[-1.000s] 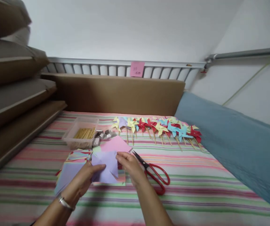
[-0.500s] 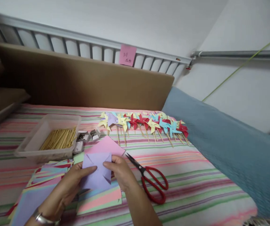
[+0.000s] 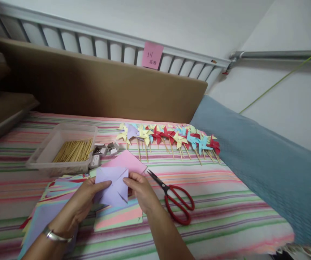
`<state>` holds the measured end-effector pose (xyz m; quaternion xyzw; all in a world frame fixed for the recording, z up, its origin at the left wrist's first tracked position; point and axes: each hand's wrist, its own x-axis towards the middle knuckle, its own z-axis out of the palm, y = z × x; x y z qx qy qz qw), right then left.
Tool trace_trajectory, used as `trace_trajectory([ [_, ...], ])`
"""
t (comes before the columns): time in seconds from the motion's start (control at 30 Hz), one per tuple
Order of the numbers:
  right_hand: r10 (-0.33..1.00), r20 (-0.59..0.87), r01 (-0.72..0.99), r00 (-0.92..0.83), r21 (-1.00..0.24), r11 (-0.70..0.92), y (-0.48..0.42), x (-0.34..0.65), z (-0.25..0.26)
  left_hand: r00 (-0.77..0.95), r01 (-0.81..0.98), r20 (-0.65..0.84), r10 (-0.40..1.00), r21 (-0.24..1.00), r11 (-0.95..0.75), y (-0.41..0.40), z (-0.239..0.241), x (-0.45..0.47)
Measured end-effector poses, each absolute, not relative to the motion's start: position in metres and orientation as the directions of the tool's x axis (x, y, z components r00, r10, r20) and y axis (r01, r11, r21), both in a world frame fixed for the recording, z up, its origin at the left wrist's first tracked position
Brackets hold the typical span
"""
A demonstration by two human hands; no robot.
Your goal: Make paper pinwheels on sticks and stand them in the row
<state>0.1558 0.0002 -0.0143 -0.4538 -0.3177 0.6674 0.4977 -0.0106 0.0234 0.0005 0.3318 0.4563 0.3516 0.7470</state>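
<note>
A square sheet of purple paper (image 3: 114,193), slit inward from its corners and marked with a small dot near the middle, is held up between both hands. My left hand (image 3: 90,195) pinches its left side, thumb on top. On the opposite edge, my right hand (image 3: 140,187) grips with thumb and fingers. Beneath the sheet lie a pink paper square (image 3: 128,160) and a small pile of coloured paper (image 3: 122,220). Red-handled scissors (image 3: 171,195) rest to the right of my right hand, blades slightly apart.
A clear plastic box (image 3: 40,159) holds thin wooden sticks (image 3: 74,151). Beside it stand small white boxes (image 3: 113,147). Finished paper pinwheels (image 3: 168,135) lie in a row at the back. More coloured sheets (image 3: 47,209) are stacked under my left forearm. A cardboard panel (image 3: 112,90) stands behind.
The camera view has shifted slightly, so the table items appear higher and a little to the right. Both hands still hold the purple paper, whose slits now show more clearly.
</note>
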Motion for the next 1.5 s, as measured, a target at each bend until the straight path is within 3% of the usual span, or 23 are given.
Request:
trace_trajectory([
  [0.13, 0.947, -0.316, -0.296, -0.053, -0.901, -0.317, -0.001, 0.152, -0.017, 0.323, -0.217, -0.464, 0.825, 0.812, 0.542, 0.022, -0.001, -0.005],
  [0.27, 0.97, -0.215, -0.198, 0.116, -0.962, -0.189, 0.002, 0.155, -0.017, 0.23, -0.264, -0.387, 0.893, 0.858, 0.44, 0.026, -0.003, -0.007],
  [0.33, 0.96, -0.024, -0.037, 0.28, -0.999, -0.015, 0.003, 0.159, -0.014, 0.096, -0.318, -0.318, 0.943, 0.888, 0.332, 0.03, -0.007, -0.009],
  [0.4, 0.884, 0.3, 0.252, 0.357, -0.943, 0.218, 0.001, 0.162, -0.01, 0.016, -0.395, -0.29, 0.957, 0.877, 0.272, 0.03, -0.01, -0.009],
  [0.47, 0.773, 0.577, 0.498, 0.264, -0.768, 0.402, -0.003, 0.163, -0.007, 0.081, -0.474, -0.349, 0.933, 0.81, 0.345, 0.026, -0.01, -0.007],
  [0.53, 0.719, 0.679, 0.581, 0.148, -0.648, 0.492, -0.005, 0.163, -0.008, 0.264, -0.533, -0.429, 0.864, 0.681, 0.502, 0.019, -0.004, -0.002],
  [0.6, 0.704, 0.705, 0.608, 0.08, -0.594, 0.526, -0.006, 0.161, -0.01, 0.424, -0.61, -0.377, 0.824, 0.553, 0.567, 0.011, 0.004, 0.002],
  [0.7, 0.703, 0.71, 0.621, 0.042, -0.57, 0.538, -0.005, 0.158, -0.014, 0.453, -0.677, -0.3, 0.84, 0.498, 0.543, 0.004, 0.012, 0.006],
  [1.03, 0.74, 0.671, 0.613, -0.055, -0.562, 0.555, -0.006, 0.15, -0.024, 0.215, -0.69, -0.487, 0.847, 0.538, 0.484, 0.011, -0.003, 0.009],
  [1.33, 0.8, 0.6, 0.62, -0.005, -0.626, 0.474, -0.015, 0.146, -0.012, 0.008, -0.68, -0.511, 0.86, 0.627, 0.379, 0.023, -0.002, -0.002],
  [1.5, 0.805, 0.585, 0.682, -0.104, -0.547, 0.486, -0.018, 0.135, -0.018, -0.004, -0.668, -0.478, 0.878, 0.655, 0.354, 0.022, 0.002, -0.001],
])
